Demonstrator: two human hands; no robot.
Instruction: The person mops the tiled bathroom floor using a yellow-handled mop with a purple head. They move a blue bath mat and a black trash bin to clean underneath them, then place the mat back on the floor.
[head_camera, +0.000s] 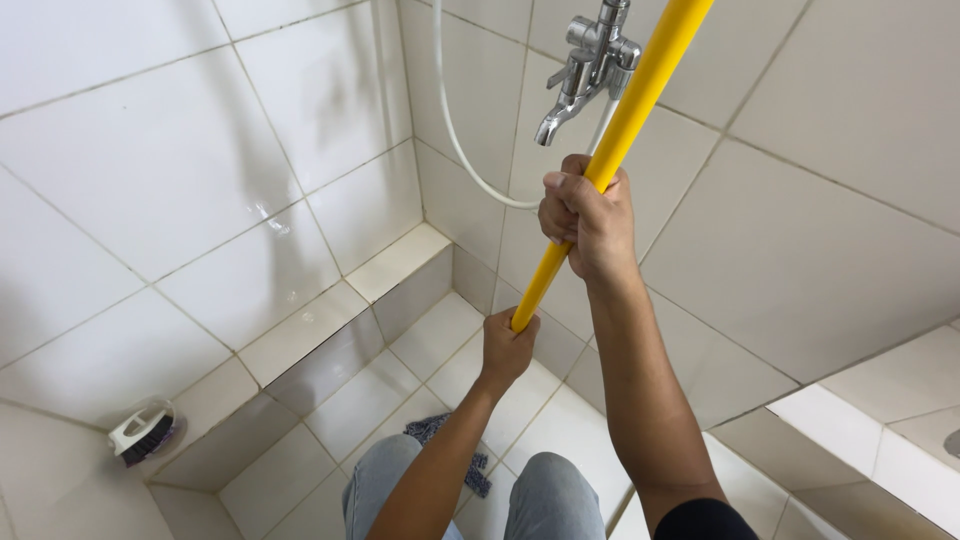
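Note:
A long yellow mop handle (640, 95) runs diagonally from the top right down toward the floor. My right hand (588, 218) grips the handle about halfway along, just below a chrome wall tap (590, 65). Lower down, my left hand (507, 348) is closed around the handle near its visible lower end. A grey-blue mop head (432, 430) lies on the white floor tiles between my knees, partly hidden by my left forearm and my jeans.
White tiled walls meet in a corner ahead, with a low tiled ledge (330, 315) along the left wall. A small scrubbing brush (143, 432) sits on the ledge at the lower left. A white shower hose (460, 150) loops down beside the tap.

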